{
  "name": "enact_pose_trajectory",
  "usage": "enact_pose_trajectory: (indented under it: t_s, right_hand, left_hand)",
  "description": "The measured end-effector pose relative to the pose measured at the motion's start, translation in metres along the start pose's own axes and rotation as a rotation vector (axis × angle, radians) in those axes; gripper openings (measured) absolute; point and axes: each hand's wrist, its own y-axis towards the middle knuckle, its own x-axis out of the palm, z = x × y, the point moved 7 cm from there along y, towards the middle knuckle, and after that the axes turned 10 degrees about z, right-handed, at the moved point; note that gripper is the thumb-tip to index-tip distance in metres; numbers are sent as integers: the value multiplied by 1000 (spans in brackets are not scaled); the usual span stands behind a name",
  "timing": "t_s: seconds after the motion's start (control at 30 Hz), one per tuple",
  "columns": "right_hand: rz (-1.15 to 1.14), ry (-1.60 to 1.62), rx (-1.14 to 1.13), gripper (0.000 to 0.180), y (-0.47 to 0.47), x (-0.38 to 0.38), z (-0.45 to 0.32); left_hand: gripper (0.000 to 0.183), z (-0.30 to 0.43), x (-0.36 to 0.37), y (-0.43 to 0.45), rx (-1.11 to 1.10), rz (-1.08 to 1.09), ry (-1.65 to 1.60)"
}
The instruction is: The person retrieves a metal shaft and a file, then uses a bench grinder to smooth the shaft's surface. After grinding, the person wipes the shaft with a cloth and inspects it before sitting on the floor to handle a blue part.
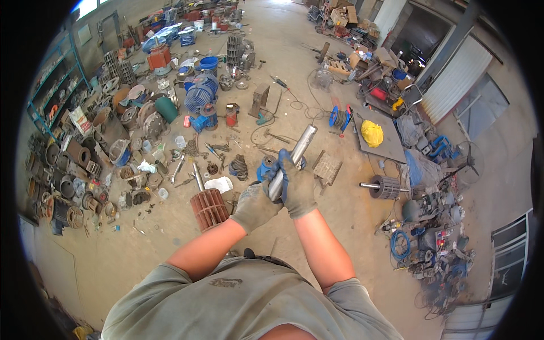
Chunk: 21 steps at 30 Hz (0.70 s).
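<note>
A bright metal shaft [302, 142], stepped and with a slot near its upper end, is held up at a slant in front of me. My left hand [260, 200], in a grey-and-blue work glove, grips its lower part from the left. On the right side my right hand [294, 185], gloved alike, wraps round it with the fingers pointing up. Below on the floor, to the left, a rusty finned rotor [209, 209] with its own shaft stands beside a white cloth [219, 184]. A blue housing [264, 168] is partly hidden behind my gloves.
Left lie a blue electric motor [201, 91], a wrench [177, 169] and many metal parts. A hammer [277, 136] and cables lie ahead. To the right are a cable reel [340, 119], a metal plate with a yellow bag [372, 134], another rotor [384, 187] and a pedestal fan [470, 160].
</note>
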Motion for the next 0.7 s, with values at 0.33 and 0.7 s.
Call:
enact_pose_trajectory:
  t_s: [0.33,0.7]
  right_hand:
    - [-1258,650,387,39,-47,61,-39]
    - [-281,-290,-43,29,-11,10,-28]
  left_hand:
    - [28,59,10,-53,81,-1373,-1598]
    - [46,16,-11,-9,64,-29,-235]
